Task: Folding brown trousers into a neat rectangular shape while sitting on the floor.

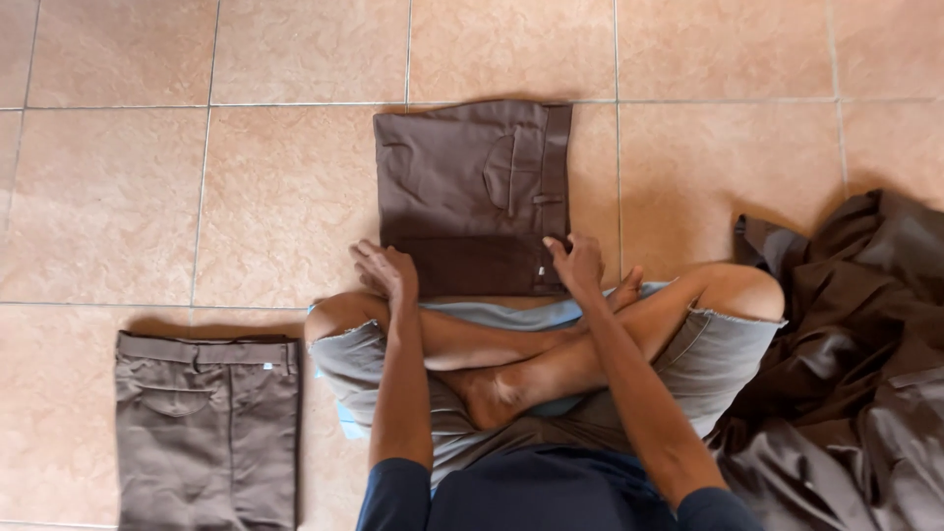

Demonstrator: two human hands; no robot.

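While the folded brown trousers [472,197] lay on the tiled floor [285,197], both hands gripped their near edge. The left hand [385,269] clamped one corner, the right hand [575,262] the other.

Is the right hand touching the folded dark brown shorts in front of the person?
Touching. The head view shows the right hand with its fingers pressed onto the lower right corner of the folded dark brown shorts, no gap visible between them.

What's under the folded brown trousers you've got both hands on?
Around the folded brown trousers only bare tiled floor shows. Whatever lies directly beneath is covered by the cloth. Left hand and right hand rest on the near edge, hiding it.
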